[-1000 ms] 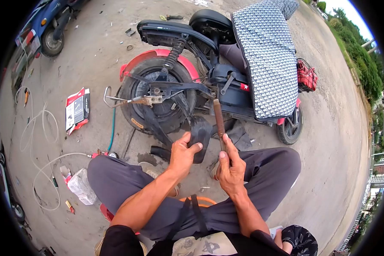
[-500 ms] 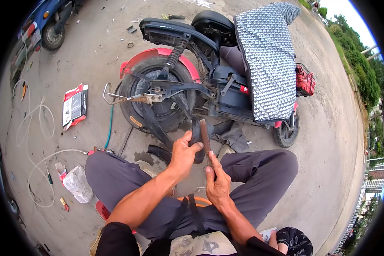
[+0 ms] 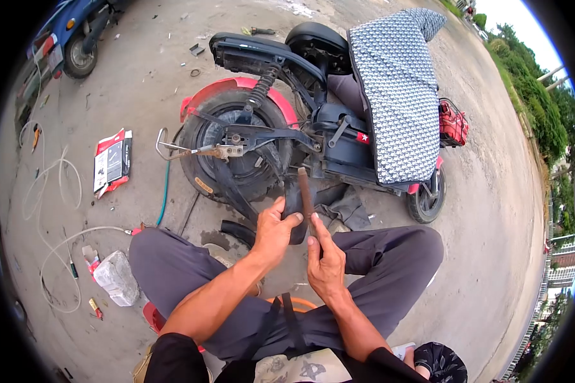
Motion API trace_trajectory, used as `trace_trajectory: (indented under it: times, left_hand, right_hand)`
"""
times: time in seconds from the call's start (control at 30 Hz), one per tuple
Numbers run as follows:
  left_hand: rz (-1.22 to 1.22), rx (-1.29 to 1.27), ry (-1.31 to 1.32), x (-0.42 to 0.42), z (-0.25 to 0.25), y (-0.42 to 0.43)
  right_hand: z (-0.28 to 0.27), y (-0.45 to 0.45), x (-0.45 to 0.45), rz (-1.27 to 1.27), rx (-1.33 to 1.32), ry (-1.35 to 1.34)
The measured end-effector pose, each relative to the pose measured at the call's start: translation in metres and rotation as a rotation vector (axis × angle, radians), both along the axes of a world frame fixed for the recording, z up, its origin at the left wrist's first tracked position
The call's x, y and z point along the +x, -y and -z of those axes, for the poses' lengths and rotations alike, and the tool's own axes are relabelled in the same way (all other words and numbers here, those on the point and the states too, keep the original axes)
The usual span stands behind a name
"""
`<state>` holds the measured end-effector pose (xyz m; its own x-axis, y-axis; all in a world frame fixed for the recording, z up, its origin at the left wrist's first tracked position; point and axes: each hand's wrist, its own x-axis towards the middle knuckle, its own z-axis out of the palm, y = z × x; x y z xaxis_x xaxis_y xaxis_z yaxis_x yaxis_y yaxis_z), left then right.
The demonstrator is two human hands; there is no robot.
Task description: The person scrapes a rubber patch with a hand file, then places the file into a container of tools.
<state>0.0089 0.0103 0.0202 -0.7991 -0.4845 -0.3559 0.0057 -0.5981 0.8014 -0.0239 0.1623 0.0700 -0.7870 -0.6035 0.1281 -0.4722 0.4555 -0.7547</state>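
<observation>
My left hand (image 3: 275,231) is closed on a black rubber inner tube (image 3: 292,199), its thumb lying on top. The tube comes out beside the scooter's rear wheel (image 3: 201,163), and another length of it bends near the ground. In my right hand (image 3: 326,265) is a rusty brown flat file (image 3: 306,195), with the index finger stretched along it. The file points away from me and lies over the tube's right side; whether it touches the rubber I cannot tell.
A red and black scooter (image 3: 345,150) stands ahead, partly under a patterned cover (image 3: 399,96). At left are an air hose (image 3: 76,235), a red and white box (image 3: 113,163) and a wrapped whitish block (image 3: 117,278). Another person's foot (image 3: 421,357) shows at lower right.
The file has slid slightly forward and to the left over the tube, with my right hand behind it. My left hand keeps its hold on the tube. The view has shifted slightly.
</observation>
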Motion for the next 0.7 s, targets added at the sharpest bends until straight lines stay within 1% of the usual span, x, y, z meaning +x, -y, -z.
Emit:
trace_trajectory:
  times: [0.1,0.2,0.27,0.33,0.43,0.53,0.57,0.67,0.7]
  left_hand:
    - [-0.029,-0.026,0.004,0.0,0.002,0.004]
    - [-0.058,0.032,-0.023,-0.001,-0.005,0.002]
    - [-0.057,0.007,-0.037,-0.002,0.002,0.002]
    - [-0.014,0.031,-0.011,0.0,0.001,-0.003]
    - [-0.009,0.032,-0.002,-0.002,-0.005,0.005]
    - [-0.024,0.04,-0.018,0.0,-0.01,0.001]
    - [-0.04,0.049,-0.004,0.0,-0.013,0.0]
    - [-0.065,0.03,-0.045,-0.002,-0.009,0.003]
    - [-0.053,0.042,-0.047,-0.002,-0.005,0.002]
  right_hand:
    - [-0.01,0.032,-0.023,0.012,0.024,0.074]
    - [0.003,0.009,-0.009,-0.041,-0.082,-0.108]
    - [0.013,-0.019,0.016,-0.057,-0.061,-0.111]
    - [0.007,-0.019,0.02,-0.011,-0.03,-0.11]
    - [0.0,0.014,-0.011,0.001,-0.031,-0.123]
    - [-0.019,0.037,-0.036,0.057,0.048,0.105]
    - [-0.014,0.032,-0.036,0.047,-0.053,0.02]
    - [0.001,-0.006,-0.009,-0.032,-0.144,-0.216]
    - [-0.003,-0.015,0.004,-0.064,-0.042,-0.182]
